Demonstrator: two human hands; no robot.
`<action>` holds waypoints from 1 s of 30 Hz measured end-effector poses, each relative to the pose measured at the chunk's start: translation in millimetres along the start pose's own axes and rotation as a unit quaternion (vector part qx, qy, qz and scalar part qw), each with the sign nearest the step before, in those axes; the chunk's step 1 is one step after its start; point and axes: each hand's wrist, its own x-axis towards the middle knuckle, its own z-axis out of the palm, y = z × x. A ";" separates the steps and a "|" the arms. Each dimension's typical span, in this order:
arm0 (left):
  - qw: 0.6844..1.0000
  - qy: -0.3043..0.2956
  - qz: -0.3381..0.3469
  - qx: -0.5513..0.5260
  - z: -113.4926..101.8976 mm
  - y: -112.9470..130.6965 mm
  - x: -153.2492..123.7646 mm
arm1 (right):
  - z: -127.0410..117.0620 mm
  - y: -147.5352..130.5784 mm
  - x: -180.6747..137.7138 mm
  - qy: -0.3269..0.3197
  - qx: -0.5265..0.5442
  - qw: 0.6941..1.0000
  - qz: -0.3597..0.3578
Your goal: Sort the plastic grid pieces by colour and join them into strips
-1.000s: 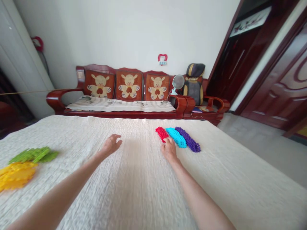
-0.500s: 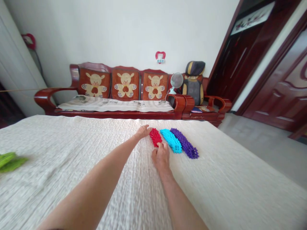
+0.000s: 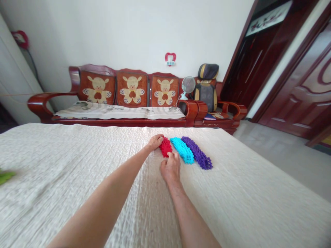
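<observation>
A short row of red plastic pieces with notched edges (image 3: 166, 146) lies on the cloth-covered surface (image 3: 144, 206), between my two hands. My left hand (image 3: 156, 141) grips its far end, fingers curled around it. At the near end, my right hand (image 3: 171, 167) has its thumb and fingers closed against the row. Right of the red row lies a longer light-blue row of similar notched pieces (image 3: 182, 150). A purple row (image 3: 197, 152) sits beside that, slanting the same way. How the pieces join is too small to tell.
Bright green pieces (image 3: 6, 176) lie at the left edge, partly out of view. Beyond the surface's far edge stands a wooden sofa (image 3: 192, 113) with bear cushions (image 3: 132, 90). A small fan (image 3: 188, 85) and a chair with a massage pad (image 3: 206, 95) are at the right.
The view has shifted slightly to the right, so less of the green pieces shows. My hands stay at the two ends of the red row, with little change in grip.
</observation>
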 end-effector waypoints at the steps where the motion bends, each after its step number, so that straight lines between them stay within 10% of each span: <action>1: 1.000 0.004 -0.008 -0.016 0.6 1.9 -1.2 | -0.2 -0.2 0.3 -0.001 -0.001 1.000 0.001; 20: 0.981 -0.121 -0.017 -0.150 -31.3 10.8 -56.4 | 9.3 9.8 4.3 0.055 0.067 0.996 -0.010; 30: 0.973 -0.050 -0.047 -0.219 -61.7 10.0 -105.6 | 14.1 -20.2 -2.7 0.009 0.159 0.987 -0.014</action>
